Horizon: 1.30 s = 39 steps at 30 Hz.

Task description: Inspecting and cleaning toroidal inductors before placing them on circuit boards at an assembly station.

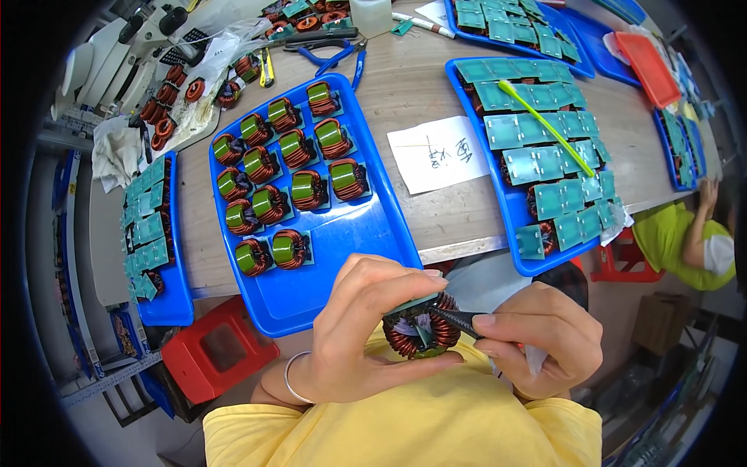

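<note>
Close in front of my yellow shirt, my left hand [362, 335] grips a copper-wound toroidal coil [405, 342] between thumb and fingers, with a green board at its upper side. My right hand [545, 335] pinches dark tweezers [457, 317], whose tip reaches the coil's upper right part. What the tip touches there is too small to tell. Beyond my left hand lies a blue tray [342, 241] with rows of similar coils [309, 189] on small green boards, each carrying a yellow-green patch on top.
At right, another blue tray [517, 253] bears coils under green boards, a lime-green stick [548, 128] across them. A handwritten paper [436, 156] lies between the trays. Blue-handled pliers [331, 58] rest behind. A red stool [206, 350] stands at lower left; another person's arm [699, 233] shows at right.
</note>
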{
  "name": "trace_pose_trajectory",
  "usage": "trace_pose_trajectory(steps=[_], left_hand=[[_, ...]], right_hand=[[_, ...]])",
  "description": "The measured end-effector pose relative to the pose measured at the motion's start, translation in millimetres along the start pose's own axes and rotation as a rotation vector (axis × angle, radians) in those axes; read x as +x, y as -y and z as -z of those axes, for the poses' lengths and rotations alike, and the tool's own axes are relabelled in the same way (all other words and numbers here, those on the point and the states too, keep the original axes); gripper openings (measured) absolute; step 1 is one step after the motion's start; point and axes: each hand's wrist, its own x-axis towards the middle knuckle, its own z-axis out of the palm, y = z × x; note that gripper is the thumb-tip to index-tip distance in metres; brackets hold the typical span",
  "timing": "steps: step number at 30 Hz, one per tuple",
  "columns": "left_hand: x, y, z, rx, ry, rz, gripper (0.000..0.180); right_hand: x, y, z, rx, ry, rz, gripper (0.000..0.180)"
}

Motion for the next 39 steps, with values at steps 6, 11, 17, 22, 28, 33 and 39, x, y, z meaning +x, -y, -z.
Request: trace_pose_trajectory(steps=[6,11,17,22,28,33,39], left_hand=[[-0.6,0.6,-1.7,-0.003,0.000,-0.006,0.064],[-1.8,0.0,-3.6,-0.123,-0.007,0.049,0.064],[-8.9,15.4,-7.1,-0.613,-0.059,0.160,0.069],[-8.1,19.9,-11.8,-0.766,-0.139,0.145,0.068],[-3.3,15.8,-14.5,-0.701,-0.221,0.021,0.068],[-4.8,7.7,-15.0,-0.645,-0.232,0.096,0.075],[4.5,4.0,1.8,-0.178,-0.109,0.046,0.068]], right_hand=[[-1.4,-1.2,-1.1,-0.002,-0.020,-0.019,0.020],[-6.2,-0.1,11.9,-0.039,-0.029,-0.041,0.030],[-24.2,-21.2,7.7,0.357,-0.349,-0.268,0.047],[-26.1,-30.8,-21.4,0.633,-0.275,-0.386,0.098],[-30.4,-31.7,-36.1,0.382,-0.014,-0.236,0.097],[-35.0,-36.1,-37.8,0.421,-0.091,-0.187,0.099],[-27.7,-33.7,-29.4,0.349,-0.137,-0.044,0.104]])
